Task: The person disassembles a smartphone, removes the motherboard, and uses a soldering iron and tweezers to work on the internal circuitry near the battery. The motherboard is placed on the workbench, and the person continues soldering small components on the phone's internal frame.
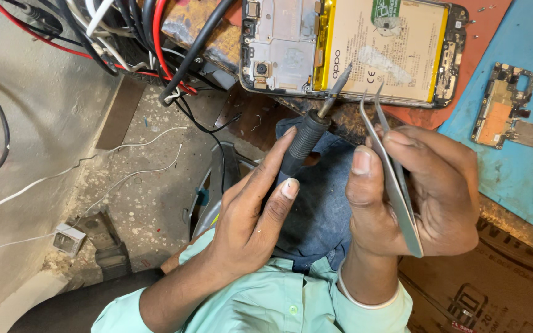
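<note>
Steel tweezers sit pinched in the right hand; the left hand grips a black iron, its tip touching the opened phone just beyond both hands.

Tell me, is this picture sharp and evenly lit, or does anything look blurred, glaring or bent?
Head view: soft, even light with faint shadows; both hands, left hand on the soldering iron and right hand with the tweezers, are sharp; the opened phone shows a mild sheen on its battery; edges bend slightly from the wide lens.
</note>
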